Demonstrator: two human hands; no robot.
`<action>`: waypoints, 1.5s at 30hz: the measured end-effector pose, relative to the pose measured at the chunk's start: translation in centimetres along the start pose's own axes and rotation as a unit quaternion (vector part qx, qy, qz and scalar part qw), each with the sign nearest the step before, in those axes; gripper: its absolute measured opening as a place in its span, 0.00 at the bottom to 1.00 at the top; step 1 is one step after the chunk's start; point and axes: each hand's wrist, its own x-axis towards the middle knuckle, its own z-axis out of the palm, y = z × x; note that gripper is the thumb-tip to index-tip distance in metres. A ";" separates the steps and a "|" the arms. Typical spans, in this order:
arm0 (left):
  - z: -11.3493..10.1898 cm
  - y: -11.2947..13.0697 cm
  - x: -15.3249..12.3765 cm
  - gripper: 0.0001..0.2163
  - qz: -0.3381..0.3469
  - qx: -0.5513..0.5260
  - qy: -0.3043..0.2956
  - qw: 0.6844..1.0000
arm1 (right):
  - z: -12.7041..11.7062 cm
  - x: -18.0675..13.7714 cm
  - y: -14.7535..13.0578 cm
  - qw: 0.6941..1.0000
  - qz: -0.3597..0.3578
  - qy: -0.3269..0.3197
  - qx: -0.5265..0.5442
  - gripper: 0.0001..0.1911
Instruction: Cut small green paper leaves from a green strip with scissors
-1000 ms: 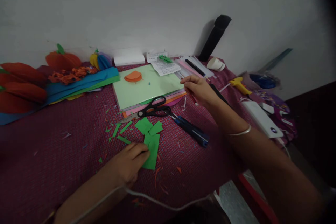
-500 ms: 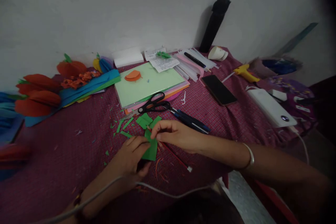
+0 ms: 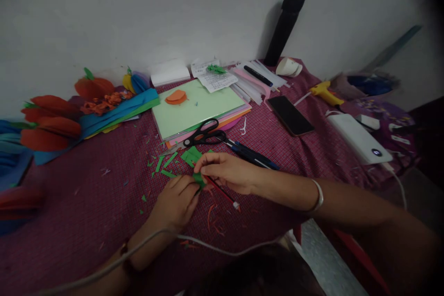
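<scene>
Fingers (image 3: pixel 210 159) of the right hand (image 3: pixel 231 173) clamp a slim red pencil (image 3: pixel 224 193), its long axis slanting from the grip down and rightward toward the person, ending in a white tip. The pencil's other end is hidden. Just left of the right fingertips, the left hand (image 3: pixel 176 199) pinches a small piece of green paper (image 3: pixel 198 179); both hands meet at it, about equally near. The paper is thin, matte and apparently bent. Narrow strips and jagged green scraps (image 3: pixel 169 160) litter the finely checked maroon cloth (image 3: pixel 132 189) on the table. Just beyond lie black-handled scissors (image 3: pixel 189 142) with metal blades, against a flat stack of colored sheets (image 3: pixel 194 111).
</scene>
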 end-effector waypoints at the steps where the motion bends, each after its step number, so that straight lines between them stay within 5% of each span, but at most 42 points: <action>1: -0.1 0.0 0.3 0.08 -0.006 -0.010 -0.002 1.000 | -0.3 -0.2 -0.3 1.000 -0.011 -0.007 0.002 0.08; 9: -1.3 0.9 3.4 0.11 -0.157 -0.069 0.013 0.985 | -4.5 -3.9 -3.4 0.989 -0.132 -0.053 0.050 0.08; 13: 0.0 3.4 4.4 0.09 -0.137 0.034 -0.021 0.990 | -5.4 -4.6 -3.3 0.980 -0.192 -0.046 0.034 0.12; 18: 0.5 6.9 3.9 0.06 -0.108 0.117 -0.111 0.981 | -5.6 -4.5 -1.8 0.984 -0.175 -0.013 -0.033 0.07; 25: -0.1 6.6 1.6 0.26 -0.085 0.125 -0.182 0.972 | -3.9 -4.9 0.8 0.987 -0.130 0.065 -0.070 0.06; 33: 0.5 3.9 0.7 0.26 0.086 0.148 -0.061 0.983 | -3.9 -3.9 1.5 0.946 -0.170 0.154 -0.229 0.02; 38: 1.2 3.6 0.3 0.27 0.079 0.139 -0.032 0.987 | -4.0 -3.6 1.8 0.882 -0.233 0.162 -0.377 0.05; 45: 2.2 3.9 -0.4 0.25 0.062 0.135 -0.027 0.989 | -3.9 -3.7 1.8 0.863 -0.212 0.159 -0.431 0.06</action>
